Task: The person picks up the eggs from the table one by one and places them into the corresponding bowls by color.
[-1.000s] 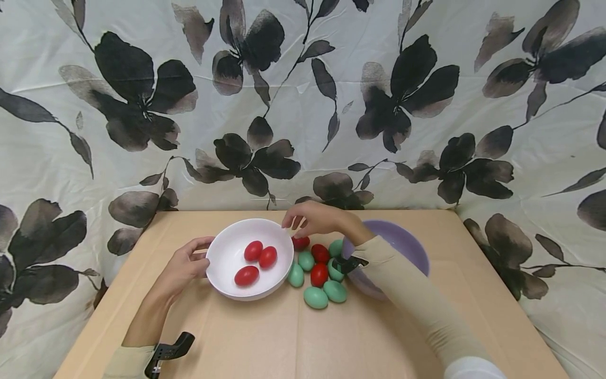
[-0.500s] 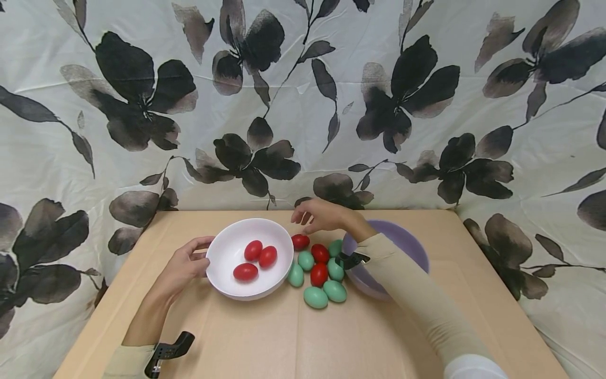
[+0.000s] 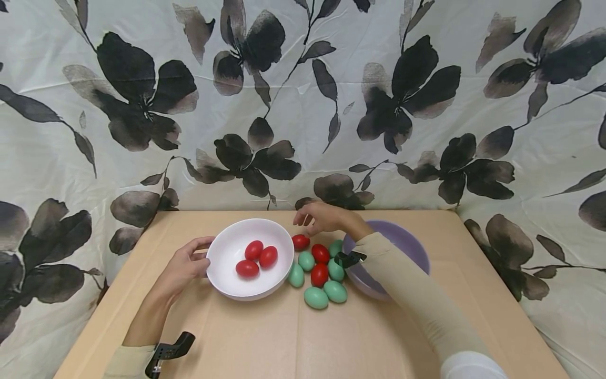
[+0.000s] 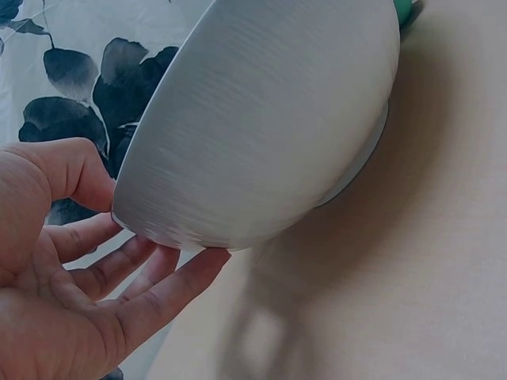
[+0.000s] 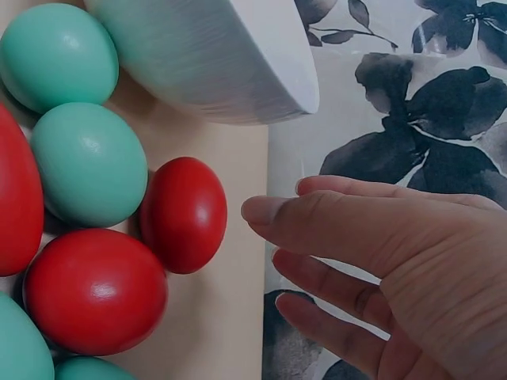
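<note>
My left hand (image 3: pixel 184 266) pinches the left rim of a white bowl (image 3: pixel 220 260), thumb on one side and fingertips on the other, as the left wrist view shows. Inside the bowl lie three red eggs (image 3: pixel 247 269). Over the far part of the egg group is my right hand (image 3: pixel 324 217), fingers loosely bent and holding nothing. Nearest to its fingertips is a red egg (image 5: pixel 185 215), with a gap between them in the right wrist view. Two more red eggs (image 3: pixel 319 275) lie among several green eggs (image 3: pixel 315 298) on the table.
To the right of the eggs stands a purple bowl (image 3: pixel 407 247), partly behind my right forearm; nothing shows in its visible part. The wooden table (image 3: pixel 265 337) ends at the back against a floral cloth (image 3: pixel 303 105). A green egg (image 3: pixel 296 275) lies close by the white bowl.
My right hand has drawn back to the right from the white bowl's rim, uncovering the red egg below it. One red egg in the bowl rocks slightly. The left hand stays put.
</note>
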Demonstrator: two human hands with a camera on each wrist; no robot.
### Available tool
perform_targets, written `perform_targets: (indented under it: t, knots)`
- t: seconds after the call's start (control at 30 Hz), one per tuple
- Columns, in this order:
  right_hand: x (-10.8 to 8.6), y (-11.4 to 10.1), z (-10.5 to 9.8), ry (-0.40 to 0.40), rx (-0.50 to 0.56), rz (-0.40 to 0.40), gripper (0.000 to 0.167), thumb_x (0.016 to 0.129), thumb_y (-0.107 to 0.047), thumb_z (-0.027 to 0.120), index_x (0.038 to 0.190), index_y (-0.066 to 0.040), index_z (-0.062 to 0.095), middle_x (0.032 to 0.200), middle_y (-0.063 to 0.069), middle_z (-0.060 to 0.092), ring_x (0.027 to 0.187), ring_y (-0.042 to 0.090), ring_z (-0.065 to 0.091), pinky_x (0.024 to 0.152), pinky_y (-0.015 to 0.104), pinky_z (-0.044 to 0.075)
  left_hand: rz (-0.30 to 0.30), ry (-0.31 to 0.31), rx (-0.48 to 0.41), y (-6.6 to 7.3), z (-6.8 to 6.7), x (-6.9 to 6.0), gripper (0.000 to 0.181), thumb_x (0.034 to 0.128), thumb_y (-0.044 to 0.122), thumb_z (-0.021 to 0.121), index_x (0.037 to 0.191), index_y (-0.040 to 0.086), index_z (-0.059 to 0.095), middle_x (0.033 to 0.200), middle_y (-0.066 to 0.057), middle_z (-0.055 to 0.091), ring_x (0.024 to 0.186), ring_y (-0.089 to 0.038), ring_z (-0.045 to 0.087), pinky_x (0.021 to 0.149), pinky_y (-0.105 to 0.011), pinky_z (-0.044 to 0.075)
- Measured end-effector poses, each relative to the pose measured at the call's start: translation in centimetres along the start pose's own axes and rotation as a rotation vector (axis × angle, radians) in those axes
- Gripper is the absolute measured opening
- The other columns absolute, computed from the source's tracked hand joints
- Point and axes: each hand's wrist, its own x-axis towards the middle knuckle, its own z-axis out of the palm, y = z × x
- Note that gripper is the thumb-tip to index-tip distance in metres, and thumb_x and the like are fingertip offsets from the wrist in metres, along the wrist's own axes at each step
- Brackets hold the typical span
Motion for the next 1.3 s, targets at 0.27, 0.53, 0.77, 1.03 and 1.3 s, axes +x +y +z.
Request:
perform_targets:
  t: [0.27,0.53,0.77,1.03,1.3]
  knots:
    - [0.4,0.5,0.4,-0.030,0.002,0.025,0.037,0.088,-0.003,0.073,0.125,-0.008,0.069,0.125,0.016,0.068,0.118,0.033,0.064,0.093,0.033,0.057,-0.013,0.003,0.005,0.0,0.1,0.0,0.063,0.0911,-0.002,0.055,0.152,0.003,0.039,0.149,-0.026,0.043,0.121,-0.036,0.055,0.077,-0.035,0.061]
    - [0.9,0.6,0.9,-0.057,0.000,0.036,0.041,0.088,-0.004,0.074,0.128,-0.005,0.068,0.124,0.012,0.069,0.117,0.030,0.063,0.096,0.036,0.056,-0.019,-0.002,-0.001,0.0,0.1,0.0,0.064,0.0913,-0.001,0.056,0.152,0.004,0.039,0.150,-0.026,0.043,0.124,-0.037,0.055,0.079,-0.036,0.061]
    - [1.2,0.7,1.4,-0.066,0.008,0.059,0.040,0.087,-0.003,0.075,0.127,-0.009,0.069,0.123,0.007,0.069,0.115,0.025,0.062,0.093,0.032,0.057,-0.007,0.002,-0.005,0.1,0.1,-0.1,0.063,0.0906,-0.002,0.056,0.152,0.004,0.040,0.149,-0.027,0.044,0.121,-0.036,0.057,0.077,-0.037,0.061]
    - [1.2,0.5,1.9,-0.085,0.019,0.097,0.039,0.087,-0.002,0.075,0.125,-0.011,0.069,0.123,0.006,0.068,0.117,0.027,0.061,0.090,0.031,0.058,-0.006,0.005,-0.005,0.0,0.1,-0.1,0.063,0.0903,-0.002,0.055,0.151,0.003,0.041,0.148,-0.027,0.045,0.120,-0.035,0.057,0.076,-0.036,0.061]
    - [1.4,0.5,2.5,-0.088,0.017,0.131,0.040,0.085,-0.006,0.080,0.122,-0.017,0.070,0.118,0.000,0.068,0.113,0.021,0.061,0.089,0.029,0.057,-0.001,0.003,-0.003,-0.1,0.1,0.0,0.063,0.0906,-0.002,0.057,0.151,0.003,0.041,0.147,-0.027,0.046,0.118,-0.034,0.058,0.075,-0.034,0.061]
